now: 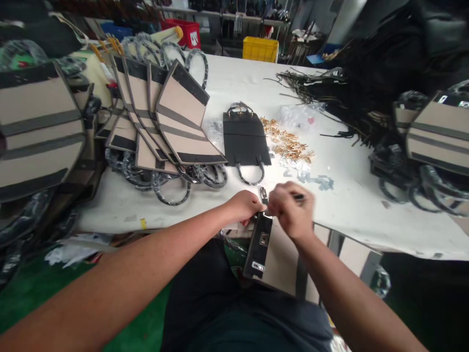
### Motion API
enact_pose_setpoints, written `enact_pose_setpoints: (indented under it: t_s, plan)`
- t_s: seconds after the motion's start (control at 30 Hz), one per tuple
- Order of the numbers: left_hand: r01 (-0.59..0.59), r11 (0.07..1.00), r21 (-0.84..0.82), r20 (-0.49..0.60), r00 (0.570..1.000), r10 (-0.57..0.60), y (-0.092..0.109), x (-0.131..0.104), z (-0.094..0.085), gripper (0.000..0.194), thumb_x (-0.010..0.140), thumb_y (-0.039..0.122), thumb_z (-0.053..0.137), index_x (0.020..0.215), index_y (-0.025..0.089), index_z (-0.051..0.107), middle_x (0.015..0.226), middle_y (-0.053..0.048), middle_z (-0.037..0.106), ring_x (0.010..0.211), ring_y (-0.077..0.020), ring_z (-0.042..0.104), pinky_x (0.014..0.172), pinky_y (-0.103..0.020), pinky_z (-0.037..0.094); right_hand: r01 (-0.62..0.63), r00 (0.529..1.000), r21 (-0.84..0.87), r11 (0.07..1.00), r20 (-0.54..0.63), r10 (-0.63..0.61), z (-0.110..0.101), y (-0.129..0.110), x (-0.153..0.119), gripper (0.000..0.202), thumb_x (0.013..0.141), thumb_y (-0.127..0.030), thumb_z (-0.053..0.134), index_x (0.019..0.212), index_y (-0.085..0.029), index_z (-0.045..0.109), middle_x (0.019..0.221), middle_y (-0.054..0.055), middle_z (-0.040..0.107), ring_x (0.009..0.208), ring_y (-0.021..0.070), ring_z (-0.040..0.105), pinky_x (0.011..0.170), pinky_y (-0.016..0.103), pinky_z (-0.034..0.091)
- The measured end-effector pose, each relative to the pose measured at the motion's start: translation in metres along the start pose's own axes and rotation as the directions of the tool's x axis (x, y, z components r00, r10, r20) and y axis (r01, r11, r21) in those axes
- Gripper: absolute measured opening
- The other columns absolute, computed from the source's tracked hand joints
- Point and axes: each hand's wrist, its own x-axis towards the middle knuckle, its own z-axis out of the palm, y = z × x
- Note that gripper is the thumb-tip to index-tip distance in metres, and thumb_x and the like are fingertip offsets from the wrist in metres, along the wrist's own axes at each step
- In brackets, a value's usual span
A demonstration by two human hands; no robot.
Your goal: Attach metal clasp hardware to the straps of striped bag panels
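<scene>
A beige bag panel with black bands rests over my lap and the table's front edge. Metal fittings show along its black edge strip, among them a square plate and a silver piece. My left hand is closed, pinching the panel's far end beside a short black tab with a metal end. Close against it, my right hand is closed round a tool with a dark handle. Motion blurs that hand, and the tool's tip is hidden.
Beyond my hands lies a black handbag, beside loose gold-coloured hardware. Stacked bag panels with plastic-wrapped handles stand left, more panels right. Black straps lie at the back right. A yellow crate is behind the table.
</scene>
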Motion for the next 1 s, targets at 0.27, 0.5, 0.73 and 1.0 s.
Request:
enact_pose_setpoints:
  t_s: [0.27,0.5,0.73,1.0]
  plan:
    - [0.081,0.994,-0.068,0.035,0.996,-0.079,0.006,-0.001,-0.004,0.030,0.090,0.041,0.068,0.071,0.018,0.065,0.043,0.002,0.057,0.037,-0.0157,0.057,0.040,-0.023,0.035,-0.035,0.997,-0.070,0.997,-0.066,0.030,-0.013,0.010,0.000,0.045,0.093,-0.044,0.070,0.061,-0.024,0.046,0.049,-0.005,0.049,0.044,0.0111,0.044,0.047,0.026,0.039]
    - [0.116,0.984,-0.134,0.100,0.990,-0.103,0.012,-0.006,-0.005,0.025,0.072,0.038,0.084,0.073,0.017,0.070,0.048,0.001,0.062,0.042,-0.0138,0.059,0.043,-0.022,0.032,-0.052,0.985,-0.005,0.999,-0.162,0.051,-0.026,0.018,-0.006,0.046,0.091,-0.048,0.069,0.064,-0.026,0.040,0.047,-0.007,0.046,0.041,0.0103,0.041,0.043,0.025,0.037]
    - [0.108,0.990,0.091,0.041,0.993,-0.113,0.023,-0.009,0.000,0.034,0.075,0.036,0.078,0.055,0.020,0.057,0.038,0.002,0.052,0.040,-0.0136,0.048,0.045,-0.025,0.032,-0.062,0.986,-0.006,0.998,-0.155,0.061,-0.024,0.010,-0.012,0.045,0.092,-0.049,0.069,0.064,-0.025,0.044,0.047,-0.006,0.048,0.044,0.0115,0.045,0.047,0.026,0.041]
    - [-0.022,0.933,0.360,-0.136,0.988,0.075,0.049,-0.057,0.018,0.015,0.078,0.030,0.076,0.071,0.019,0.070,0.070,0.000,0.071,0.071,-0.0184,0.064,0.059,-0.027,0.036,-0.117,0.981,0.075,0.990,-0.146,0.127,-0.044,-0.026,-0.038,0.045,0.095,-0.050,0.069,0.065,-0.023,0.048,0.050,-0.005,0.050,0.043,0.0115,0.044,0.046,0.026,0.041]
